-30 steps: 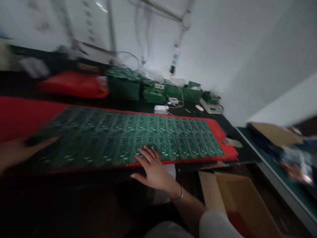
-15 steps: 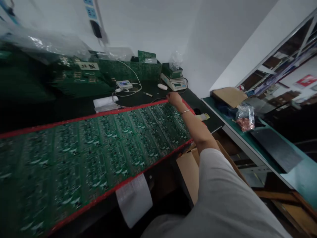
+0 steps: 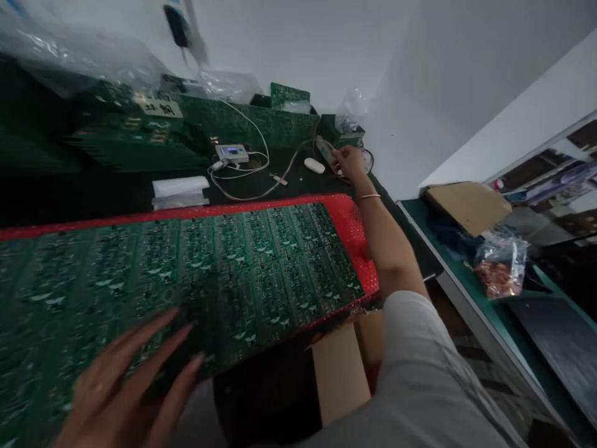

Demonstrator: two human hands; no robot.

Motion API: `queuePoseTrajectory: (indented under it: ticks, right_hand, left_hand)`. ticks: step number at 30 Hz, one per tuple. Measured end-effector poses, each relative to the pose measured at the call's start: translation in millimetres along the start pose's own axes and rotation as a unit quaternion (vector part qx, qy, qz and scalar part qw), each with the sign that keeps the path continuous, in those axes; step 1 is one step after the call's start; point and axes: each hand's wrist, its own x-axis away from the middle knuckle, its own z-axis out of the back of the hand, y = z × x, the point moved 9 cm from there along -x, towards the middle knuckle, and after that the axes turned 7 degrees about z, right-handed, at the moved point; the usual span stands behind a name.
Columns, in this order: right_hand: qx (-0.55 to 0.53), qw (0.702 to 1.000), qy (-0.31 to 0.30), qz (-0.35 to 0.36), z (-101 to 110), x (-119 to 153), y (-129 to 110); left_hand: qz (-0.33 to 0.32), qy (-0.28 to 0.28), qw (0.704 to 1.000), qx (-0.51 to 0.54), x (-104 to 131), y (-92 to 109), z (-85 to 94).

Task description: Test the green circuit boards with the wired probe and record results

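Green circuit boards (image 3: 265, 261) lie in rows on a red bubble-wrap sheet (image 3: 352, 233). My left hand (image 3: 133, 379) hovers over the boards at the lower left, fingers spread, holding nothing. Beyond the boards' right end, my right hand (image 3: 349, 163) has its thumb and fingers pinched together beside the scale. What, if anything, is between those fingertips is too small to tell. A thin cable (image 3: 291, 163) loops over the dark table from a small white device (image 3: 232, 153) toward that hand. A white oval object (image 3: 314, 165) lies just left of it.
Stacked green boards with a paper label (image 3: 161, 108) stand at the back left. A folded white sheet (image 3: 181, 189) lies behind the boards. An open cardboard box (image 3: 340, 367) sits below the table edge. On the right bench are cardboard (image 3: 466, 205) and a bag of copper-coloured parts (image 3: 501, 270).
My right hand has moved from the red wrap's far corner back toward the scale. My left hand has come into view. The cable is now raised into a wider loop, and more red wrap shows.
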Motion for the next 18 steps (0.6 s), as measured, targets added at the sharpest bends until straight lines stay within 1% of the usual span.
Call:
queuePoseTrajectory:
  ticks: [1, 2, 4, 5, 6, 8, 9, 11, 12, 13, 14, 15, 16, 18]
  right_hand:
    - [-0.082, 0.997, -0.003, 0.004, 7.4, 5.1, -6.6]
    - [-0.17, 0.985, -0.015, 0.011, 12.8, 14.0, -16.2]
    - [-0.317, 0.947, -0.047, 0.026, 20.7, 41.9, -41.4]
    - [-0.358, 0.931, -0.063, 0.032, 23.6, 58.9, -54.8]
    - [-0.387, 0.918, -0.077, 0.033, 25.5, 76.5, -67.2]
    - [-0.431, 0.897, -0.1, 0.026, 26.8, 108.6, -87.2]
    - [-0.446, 0.888, -0.11, 0.021, 26.2, 121.7, -94.2]
    - [-0.476, 0.871, -0.123, 0.013, 23.8, 140.9, -102.0]
    - [-0.5, 0.856, -0.129, 0.013, 21.8, 148.0, -103.9]
    - [-0.527, 0.839, -0.134, 0.019, 19.6, 154.0, -105.1]
    - [-0.548, 0.825, -0.137, 0.032, 17.2, 159.5, -105.8]
    - [-0.555, 0.818, -0.143, 0.05, 13.4, 165.4, -106.7]
    - [-0.55, 0.816, -0.16, 0.069, 6.8, 172.4, -108.5]
    - [-0.514, 0.827, -0.206, 0.098, -11.3, 189.3, -113.8]
  left_hand:
    - [0.063, -0.024, 0.997, 0.031, -21.3, 2.2, -13.2]
    - [0.094, -0.039, 0.992, 0.069, -44.8, 10.6, -26.3]
    - [0.104, -0.082, 0.98, 0.152, -95.8, 35.5, -59.2]
    - [0.12, -0.09, 0.972, 0.181, -120.4, 43.2, -75.6]
    - [0.135, -0.113, 0.963, 0.206, -142.0, 50.0, -95.5]
    - [0.112, -0.129, 0.955, 0.243, -176.4, 66.5, -127.8]
    - [0.091, -0.138, 0.953, 0.255, -187.1, 74.6, -141.4]
    - [0.062, -0.168, 0.948, 0.262, -194.5, 86.0, -162.2]
    - [0.056, -0.178, 0.948, 0.26, -193.1, 89.0, -167.1]
    - [0.059, -0.181, 0.948, 0.256, -189.9, 89.9, -167.9]
    - [0.069, -0.176, 0.948, 0.254, -185.8, 89.1, -165.4]
    - [0.085, -0.164, 0.949, 0.255, -181.6, 86.9, -160.2]
    - [0.104, -0.149, 0.948, 0.26, -177.5, 83.7, -153.9]
    - [0.14, -0.13, 0.944, 0.268, -169.8, 77.4, -143.5]
